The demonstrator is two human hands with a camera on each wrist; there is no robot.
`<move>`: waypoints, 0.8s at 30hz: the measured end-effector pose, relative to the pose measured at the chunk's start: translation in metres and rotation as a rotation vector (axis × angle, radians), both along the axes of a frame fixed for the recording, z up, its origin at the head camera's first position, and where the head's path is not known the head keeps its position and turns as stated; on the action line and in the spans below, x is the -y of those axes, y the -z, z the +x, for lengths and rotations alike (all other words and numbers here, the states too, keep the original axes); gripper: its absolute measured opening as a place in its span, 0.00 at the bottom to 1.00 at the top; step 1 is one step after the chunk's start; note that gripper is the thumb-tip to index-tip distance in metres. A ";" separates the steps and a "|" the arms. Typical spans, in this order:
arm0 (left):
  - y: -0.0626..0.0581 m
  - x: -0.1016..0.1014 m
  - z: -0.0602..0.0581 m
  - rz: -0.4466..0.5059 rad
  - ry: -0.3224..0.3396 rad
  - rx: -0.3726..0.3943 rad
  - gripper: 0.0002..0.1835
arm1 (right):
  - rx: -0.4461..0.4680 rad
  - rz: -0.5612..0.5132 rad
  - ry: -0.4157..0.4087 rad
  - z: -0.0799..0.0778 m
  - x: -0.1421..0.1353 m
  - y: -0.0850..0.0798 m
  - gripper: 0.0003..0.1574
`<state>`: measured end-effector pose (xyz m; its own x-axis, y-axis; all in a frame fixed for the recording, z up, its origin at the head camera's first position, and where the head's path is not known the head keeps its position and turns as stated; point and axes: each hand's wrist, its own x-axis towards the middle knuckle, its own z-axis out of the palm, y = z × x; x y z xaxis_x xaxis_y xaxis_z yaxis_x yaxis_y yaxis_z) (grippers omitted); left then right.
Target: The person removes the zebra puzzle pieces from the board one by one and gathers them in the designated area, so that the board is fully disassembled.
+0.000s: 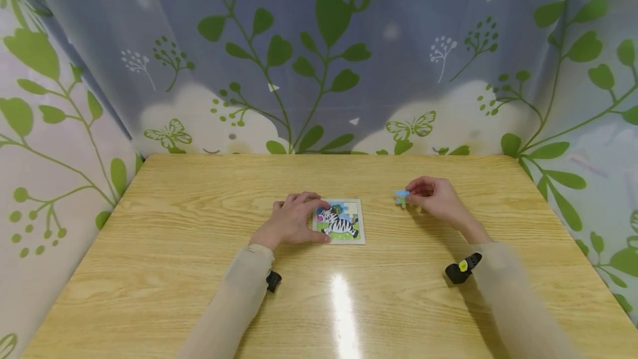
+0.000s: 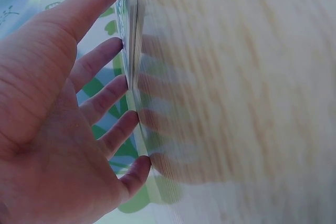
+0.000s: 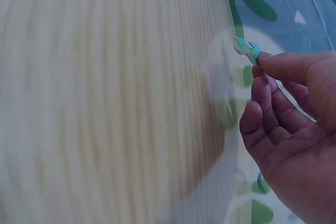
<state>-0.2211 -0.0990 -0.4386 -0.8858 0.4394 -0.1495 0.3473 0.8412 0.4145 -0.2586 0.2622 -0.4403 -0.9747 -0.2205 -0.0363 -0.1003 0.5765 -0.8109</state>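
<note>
A small square jigsaw puzzle (image 1: 340,222) with a zebra picture lies on the table in its pale frame. Bare cream backing shows in its upper right part. My left hand (image 1: 295,220) rests at the frame's left side, thumb at the lower edge, index finger over the upper left corner. In the left wrist view its fingers (image 2: 113,93) are spread, the other tips down at the table. To the right of the puzzle, my right hand (image 1: 437,202) pinches a blue and green puzzle piece (image 1: 401,198) between thumb and fingers, its edge turned to the right wrist view.
The wooden table (image 1: 199,181) reaches back to a leaf-printed curtain (image 1: 299,71), which also hangs at both sides. A bright light reflection (image 1: 343,314) lies on the near part of the table.
</note>
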 end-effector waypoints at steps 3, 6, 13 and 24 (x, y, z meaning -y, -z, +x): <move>0.000 0.000 0.000 0.005 0.000 0.004 0.40 | -0.003 0.026 0.009 0.001 -0.013 0.000 0.16; 0.000 0.000 0.001 0.009 -0.002 0.004 0.40 | -0.010 0.044 0.015 0.002 -0.026 -0.001 0.17; 0.000 0.000 0.000 0.001 0.000 0.000 0.40 | -0.032 0.083 0.033 0.002 -0.048 -0.002 0.19; -0.001 0.001 0.000 0.000 0.006 -0.009 0.40 | 0.010 0.099 0.053 -0.003 -0.064 0.005 0.19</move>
